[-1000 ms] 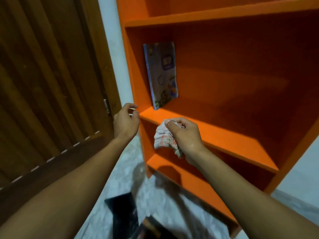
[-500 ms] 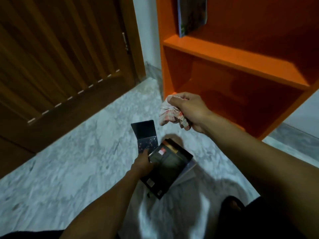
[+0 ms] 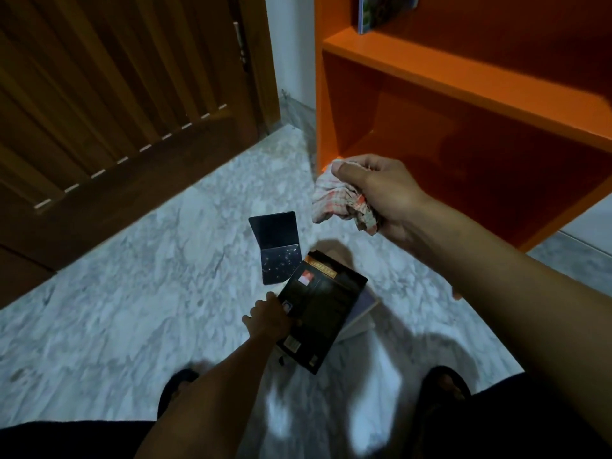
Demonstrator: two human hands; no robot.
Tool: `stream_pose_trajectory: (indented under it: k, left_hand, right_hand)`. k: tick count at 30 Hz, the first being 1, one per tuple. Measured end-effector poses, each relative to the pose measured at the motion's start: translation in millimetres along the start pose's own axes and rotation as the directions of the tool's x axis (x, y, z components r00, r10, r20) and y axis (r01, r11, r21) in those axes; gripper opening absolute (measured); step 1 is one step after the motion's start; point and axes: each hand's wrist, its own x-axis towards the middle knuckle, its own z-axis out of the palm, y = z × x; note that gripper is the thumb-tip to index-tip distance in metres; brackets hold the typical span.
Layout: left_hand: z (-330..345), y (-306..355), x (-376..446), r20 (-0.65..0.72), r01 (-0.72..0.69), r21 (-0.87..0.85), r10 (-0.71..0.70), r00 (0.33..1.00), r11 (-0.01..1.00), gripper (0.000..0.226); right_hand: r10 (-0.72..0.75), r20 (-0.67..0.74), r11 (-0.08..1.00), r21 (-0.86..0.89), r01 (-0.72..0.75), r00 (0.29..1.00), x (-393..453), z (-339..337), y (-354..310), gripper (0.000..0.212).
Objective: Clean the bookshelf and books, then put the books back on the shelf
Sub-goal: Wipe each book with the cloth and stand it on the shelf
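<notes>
My left hand (image 3: 266,318) grips the left edge of a black book (image 3: 326,309) lifted off the marble floor, with a pale book (image 3: 362,311) under it. A dark open booklet (image 3: 277,248) lies on the floor just beyond. My right hand (image 3: 381,193) holds a crumpled checked cloth (image 3: 337,202) in front of the lowest compartment of the orange bookshelf (image 3: 463,77). One colourful book (image 3: 381,8) stands on the shelf above, at the top edge of view.
A brown wooden door (image 3: 116,94) stands to the left, with a strip of white wall (image 3: 291,44) between it and the bookshelf. Grey marble floor (image 3: 149,276) spreads below. My feet in dark sandals (image 3: 443,385) show at the bottom.
The view dropped from the shelf to the floor. My left hand left the shelf's side and took hold of the black book. My right hand came down with the cloth.
</notes>
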Motion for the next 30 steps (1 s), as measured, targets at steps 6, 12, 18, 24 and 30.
stream_pose_trajectory:
  k: [6,12,18,24,30]
  left_hand:
    - [-21.4,11.5,-7.6,0.001,-0.114,-0.192,0.117,0.993,0.975,0.022]
    - [-79.4,42.0,-20.3,-0.086,-0.263,-0.269,0.249,0.965,0.926,0.013]
    - [-161.6,57.1,-49.6,-0.112,-0.246,-0.786,0.261,0.959,0.568,0.015]
    - [-227.3,79.1,-95.2,-0.236,-0.334,-0.903,0.335,0.912,0.271,0.019]
    - [-236.7,77.6,-127.7,-0.358,-0.463,-0.829,0.34,0.87,0.314,0.024]
  right_hand:
    - [0.019,0.011,1.0,0.019,-0.019,1.0,-0.3,-7.1,2.2,0.027]
    - [0.119,0.002,0.992,-0.031,-0.119,0.993,-0.3,-33.5,4.7,0.03]
    - [0.018,-0.318,0.993,-0.101,-0.052,0.948,-7.7,-50.1,21.4,0.037]
    - [0.178,-0.043,0.975,0.144,-0.17,0.983,-22.6,-24.0,19.1,0.04]
    - [0.006,0.171,0.976,0.214,-0.043,0.985,-31.8,-3.2,-12.7,0.027]
